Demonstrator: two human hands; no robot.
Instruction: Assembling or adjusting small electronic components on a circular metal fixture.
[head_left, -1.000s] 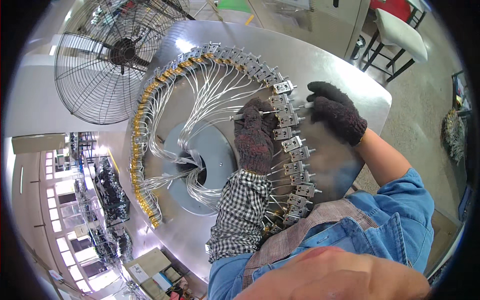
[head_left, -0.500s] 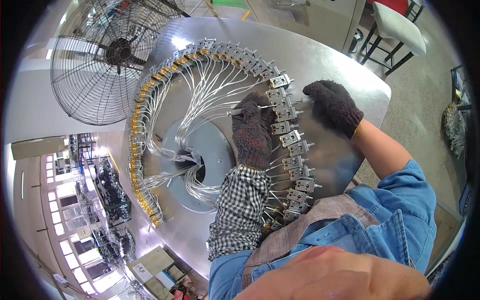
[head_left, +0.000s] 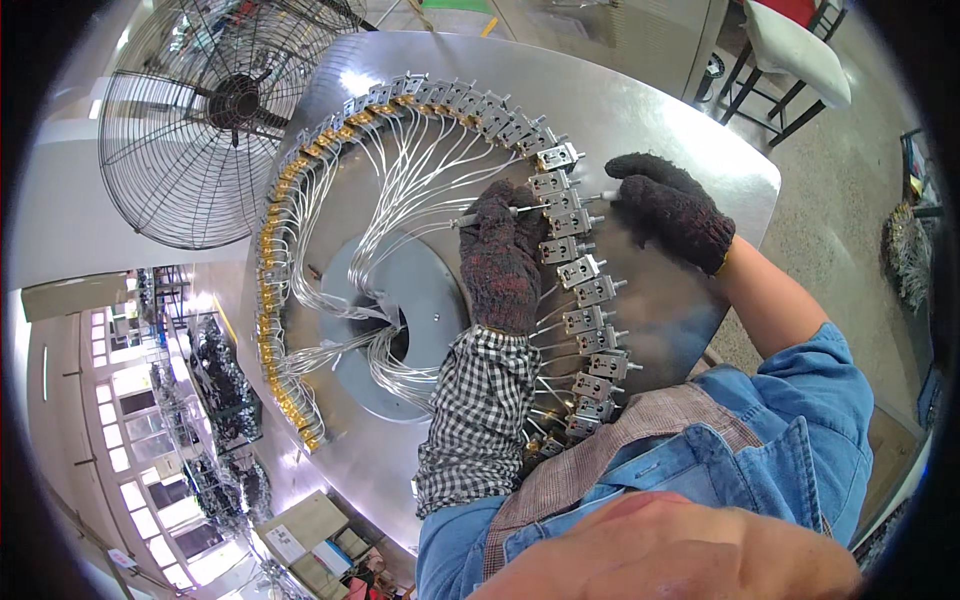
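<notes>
Versus one second ago: little change. Left hand [head_left: 500,262], beyond the grey disc [head_left: 440,330] at upper right, pinches a slim silver tool [head_left: 467,221]; right hand [head_left: 672,208], farther right of the disc, pinches a pale-handled tool [head_left: 609,196]. Metal blocks [head_left: 570,223] between; work there apparently continues.

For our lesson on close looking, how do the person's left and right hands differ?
The left hand is on the inner side of the curve of metal blocks, beside white wires; the right hand is outside it. The left hand follows a checked sleeve; the right hand follows a bare forearm. The left hand points away from the body; the right hand slants leftward. Both wear dark knitted gloves.
</notes>
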